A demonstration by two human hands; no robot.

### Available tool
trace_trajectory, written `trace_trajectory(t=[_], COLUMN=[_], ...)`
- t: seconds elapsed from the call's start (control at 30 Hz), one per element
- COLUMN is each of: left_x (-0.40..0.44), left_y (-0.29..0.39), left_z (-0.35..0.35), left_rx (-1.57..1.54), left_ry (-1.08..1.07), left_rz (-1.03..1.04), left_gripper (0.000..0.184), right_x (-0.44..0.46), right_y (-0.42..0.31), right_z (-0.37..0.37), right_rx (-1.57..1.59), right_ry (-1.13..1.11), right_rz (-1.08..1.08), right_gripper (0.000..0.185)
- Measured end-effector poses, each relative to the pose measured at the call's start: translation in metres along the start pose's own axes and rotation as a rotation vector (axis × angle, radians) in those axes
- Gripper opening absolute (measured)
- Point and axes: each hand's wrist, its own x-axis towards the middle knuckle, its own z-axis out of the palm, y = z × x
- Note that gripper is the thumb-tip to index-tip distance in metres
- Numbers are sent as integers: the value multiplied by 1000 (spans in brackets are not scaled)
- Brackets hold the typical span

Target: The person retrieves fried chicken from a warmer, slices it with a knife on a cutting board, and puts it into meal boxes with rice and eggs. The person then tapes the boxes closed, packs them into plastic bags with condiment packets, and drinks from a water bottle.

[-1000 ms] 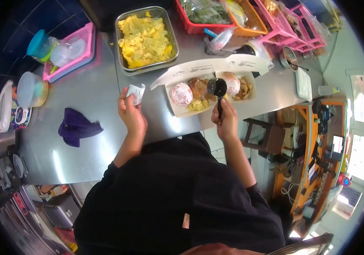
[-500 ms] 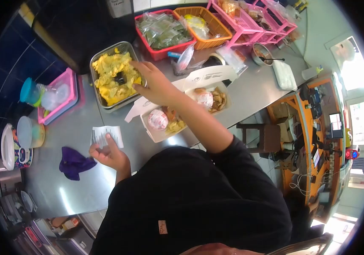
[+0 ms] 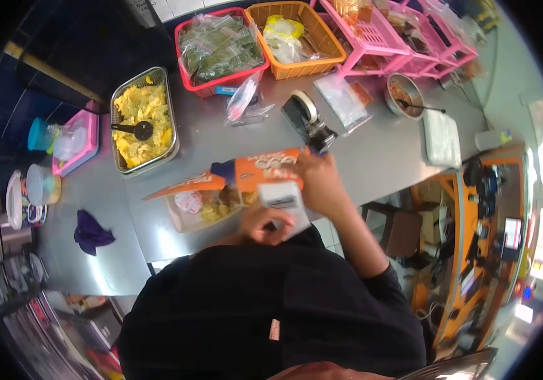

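Note:
My left hand is closed on a white printed paper slip, held up in front of a food box. My right hand grips the edge of an orange, printed box lid, which is tilted over the right food box. Beside it, the left food box has its orange lid partly folded over. Inside lie a paper-wrapped round item and yellow pieces. My left hand and the slip hide much of the right box.
A metal tray of yellow food holds a black scoop. Behind the boxes stand a tape dispenser, a red basket of packets and an orange basket. A metal bowl is right; a purple cloth lies left.
My right hand has left the yellow food tray and moved right to the box lid. My left hand has carried the slip right. Both lids have swung over, showing their orange outsides.

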Motion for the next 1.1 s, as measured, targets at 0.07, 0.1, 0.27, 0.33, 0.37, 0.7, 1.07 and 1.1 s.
trace_trajectory(t=[0.07,0.1,0.27,0.33,0.37,0.7,1.07,1.1], left_x=[26,32,55,59,59,90,71,59], left_y=[5,2,2,-4,-12,-9,-10,-14], left_z=[41,56,109,123,131,191,178,176], left_rx=[-61,-74,-101,80,133,-10,-84,-154], left_ry=[-188,-215,-189,-110,-73,-122,-787,-751], left_rz=[-36,-153,-594,-500,-431,-575,-545,-718], left_gripper=[13,12,11,12,12,11,19,21], right_x=[-6,-8,-13,-17,-19,-104,-328,-333], right_y=[25,39,101,117,122,186,149,147], right_z=[19,18,31,40,45,14,60,69], right_rx=[197,240,241,373,489,852,1011,1037], right_ry=[84,22,-99,7,-72,69,-166,-165], right_rz=[-74,-114,-375,-510,-427,-117,839,953], right_gripper=[36,41,50,37,36,40,37,33])
